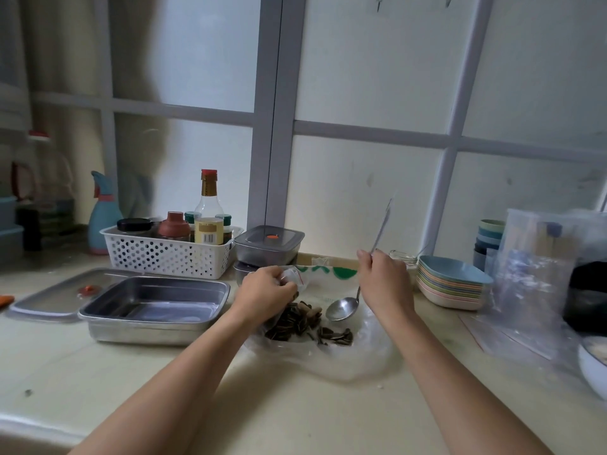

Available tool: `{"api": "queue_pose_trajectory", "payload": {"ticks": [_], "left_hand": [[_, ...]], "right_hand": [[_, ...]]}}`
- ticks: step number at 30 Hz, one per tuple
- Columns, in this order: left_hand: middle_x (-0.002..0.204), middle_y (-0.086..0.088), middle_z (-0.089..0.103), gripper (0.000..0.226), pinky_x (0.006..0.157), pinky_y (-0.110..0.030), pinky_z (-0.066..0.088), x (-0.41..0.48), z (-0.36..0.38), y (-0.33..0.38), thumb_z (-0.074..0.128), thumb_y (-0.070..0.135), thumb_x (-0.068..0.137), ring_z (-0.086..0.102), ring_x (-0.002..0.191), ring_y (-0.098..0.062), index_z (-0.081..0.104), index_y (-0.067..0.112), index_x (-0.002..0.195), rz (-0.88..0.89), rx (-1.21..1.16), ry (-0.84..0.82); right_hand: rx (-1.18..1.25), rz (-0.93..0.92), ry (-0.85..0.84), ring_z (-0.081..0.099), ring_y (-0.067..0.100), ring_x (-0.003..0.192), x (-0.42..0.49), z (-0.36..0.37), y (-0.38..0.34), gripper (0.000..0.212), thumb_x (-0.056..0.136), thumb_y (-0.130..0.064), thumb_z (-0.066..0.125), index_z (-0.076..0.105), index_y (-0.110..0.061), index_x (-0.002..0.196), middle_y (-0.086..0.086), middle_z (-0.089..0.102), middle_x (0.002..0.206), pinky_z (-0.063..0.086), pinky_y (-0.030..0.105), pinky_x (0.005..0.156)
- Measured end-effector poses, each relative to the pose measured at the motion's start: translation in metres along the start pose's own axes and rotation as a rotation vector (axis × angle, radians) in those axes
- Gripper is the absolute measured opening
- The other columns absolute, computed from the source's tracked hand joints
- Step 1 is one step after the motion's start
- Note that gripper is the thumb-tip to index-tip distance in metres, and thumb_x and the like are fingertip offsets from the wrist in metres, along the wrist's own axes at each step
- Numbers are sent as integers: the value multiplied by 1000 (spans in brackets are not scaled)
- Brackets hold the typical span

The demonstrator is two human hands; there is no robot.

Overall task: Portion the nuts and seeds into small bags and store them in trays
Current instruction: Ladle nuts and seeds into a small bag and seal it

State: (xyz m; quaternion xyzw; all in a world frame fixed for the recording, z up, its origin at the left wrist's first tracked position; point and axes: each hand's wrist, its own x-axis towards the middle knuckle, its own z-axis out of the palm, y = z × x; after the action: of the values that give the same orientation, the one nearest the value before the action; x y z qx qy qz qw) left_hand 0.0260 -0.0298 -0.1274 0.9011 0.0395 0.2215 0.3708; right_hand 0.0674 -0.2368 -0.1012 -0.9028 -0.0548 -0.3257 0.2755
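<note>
Our left hand (266, 290) pinches the small bag (294, 278) near its mouth, fingers curled, holding it over the seeds (295, 323) for filling. Our right hand (382, 280) grips the spoon (341, 308), bowl down just right of the pile. The tray (141, 330) sits open at left, probably for finished bags

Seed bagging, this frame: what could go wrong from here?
1. The small bag, crumpled in the left hand, shows no clearly open mouth; seeds tipped from the spoon in the right hand may miss it.
2. The sunflower seeds lie loose on floppy clear plastic; scooping may scatter them onto the counter.
</note>
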Motion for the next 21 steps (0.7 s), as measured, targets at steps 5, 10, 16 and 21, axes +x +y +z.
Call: {"api": "queue_pose_trajectory", "payload": {"ticks": [5, 10, 16, 21], "left_hand": [[79, 5, 69, 11, 57, -24, 41, 2, 0, -2, 59, 27, 91, 61, 78, -15, 65, 22, 83, -41, -13, -46], [66, -4, 63, 29, 59, -28, 41, 8, 3, -6, 62, 31, 87, 57, 68, -19, 61, 7, 71, -147, -271, -8], [74, -5, 56, 21, 65, -30, 41, 9, 2, 2, 68, 30, 89, 51, 71, -17, 60, 14, 79, -87, -620, -78], [80, -4, 60, 20, 68, -29, 44, 9, 1, 7, 69, 30, 94, 55, 75, -17, 65, 14, 83, -91, -711, -112]], "right_hand": [[138, 16, -77, 66, 27, 58, -3, 8, 0, 42, 107, -37, 44, 68, -6, 91, 10, 68, 73, 58, 39, 53], [288, 27, -150, 61, 19, 42, -11, 4, -10, 33, 108, -27, 48, 66, -7, 90, 11, 67, 71, 43, 20, 36], [376, 74, -193, 61, 17, 38, -13, 6, -10, 35, 107, -32, 50, 63, -10, 83, 14, 70, 70, 46, 24, 37], [489, 206, -249, 60, 20, 39, -10, 8, -3, 38, 107, -29, 53, 65, 0, 87, 20, 73, 74, 48, 26, 38]]}}
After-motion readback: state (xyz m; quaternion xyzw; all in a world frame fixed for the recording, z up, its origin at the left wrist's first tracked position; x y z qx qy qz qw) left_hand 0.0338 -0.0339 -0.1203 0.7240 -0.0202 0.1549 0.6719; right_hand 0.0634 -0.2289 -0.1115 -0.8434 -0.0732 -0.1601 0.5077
